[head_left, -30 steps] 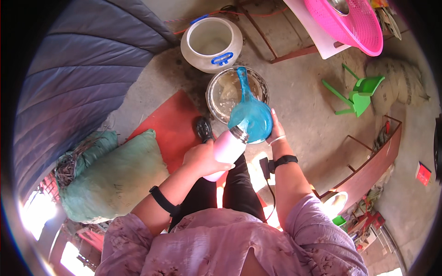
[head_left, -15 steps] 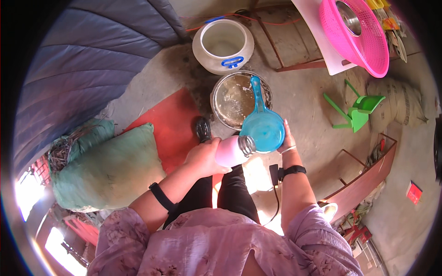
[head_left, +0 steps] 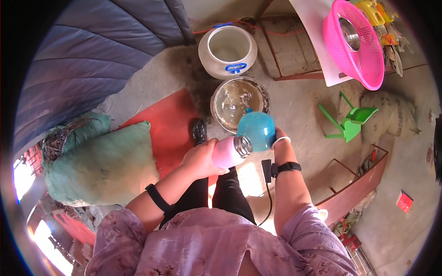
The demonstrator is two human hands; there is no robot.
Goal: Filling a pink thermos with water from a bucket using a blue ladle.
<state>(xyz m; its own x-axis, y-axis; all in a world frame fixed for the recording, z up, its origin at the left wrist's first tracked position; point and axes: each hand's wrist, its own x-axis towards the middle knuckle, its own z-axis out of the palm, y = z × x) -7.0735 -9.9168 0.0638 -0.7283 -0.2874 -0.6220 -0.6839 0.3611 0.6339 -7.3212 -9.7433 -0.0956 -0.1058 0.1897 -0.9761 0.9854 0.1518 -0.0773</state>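
Note:
My left hand (head_left: 199, 158) is wrapped round a pink bottle (head_left: 225, 153). The bottle leans to the right, and its uncapped, silvery threaded neck points at a translucent blue dipper (head_left: 256, 131). My right hand (head_left: 280, 139) grips the dipper's bowl by its right side; the fingers are partly hidden behind it. The dipper is tipped, with its rounded side showing and only a stub of its handle visible at the far end. Its near edge overlaps the bottle's mouth in view; whether they touch I cannot tell. Beyond lies a round metal basin (head_left: 232, 99) of water.
Behind the basin stands a whitish pot (head_left: 212, 62) with blue handles. A green sack (head_left: 103, 165) and a red mat (head_left: 170, 133) lie left. To the right are a small green chair (head_left: 352, 123), a wooden frame (head_left: 357, 188) and a pink colander (head_left: 372, 55) on a white table (head_left: 328, 64).
The dipper has tipped, so its bowl now shows side-on and its handle has mostly dropped from sight. My right hand has turned with it. The bottle has shifted slightly left.

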